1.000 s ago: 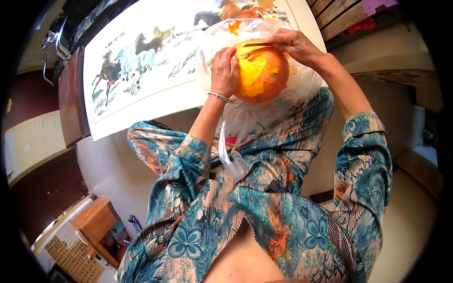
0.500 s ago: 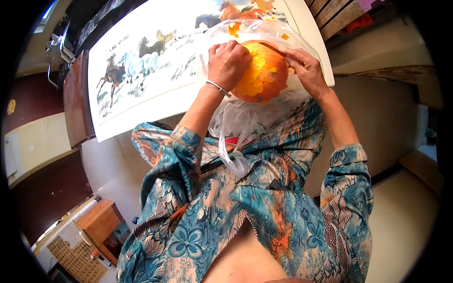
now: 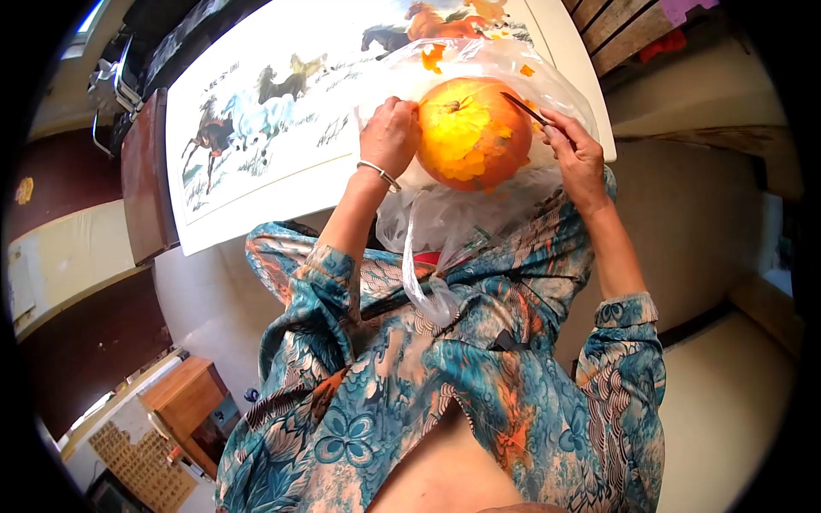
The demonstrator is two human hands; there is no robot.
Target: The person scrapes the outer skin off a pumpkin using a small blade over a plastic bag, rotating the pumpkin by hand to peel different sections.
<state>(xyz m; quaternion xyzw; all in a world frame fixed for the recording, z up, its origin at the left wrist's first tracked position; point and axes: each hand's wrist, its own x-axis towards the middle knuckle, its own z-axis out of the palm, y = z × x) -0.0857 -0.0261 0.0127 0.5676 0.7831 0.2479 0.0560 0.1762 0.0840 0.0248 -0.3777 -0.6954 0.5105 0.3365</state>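
Observation:
An orange pumpkin (image 3: 469, 137) rests on a clear plastic bag (image 3: 556, 81), partly peeled, its bright yellow flesh showing on the top and front and its stem upward. My left hand (image 3: 391, 137) grips the pumpkin's left side with curled fingers; the fingertips are partly hidden. In my right hand (image 3: 577, 154) is a thin dark knife (image 3: 526, 109), closed in the fingers, its blade pointing up-left over the pumpkin's right edge. Orange peel scraps (image 3: 433, 58) lie on the bag behind the pumpkin.
Beneath the bag is a white table (image 3: 282, 212) printed with running horses. Bag handles (image 3: 428, 295) hang over my lap. A slatted wooden bench (image 3: 629, 38) stands at the upper right, and a wooden box (image 3: 180, 393) at the lower left.
My left hand has shifted left, from over the pumpkin's top to its side, uncovering the stem. My right hand has drawn slightly right and down with the knife, whose blade now shows more clearly.

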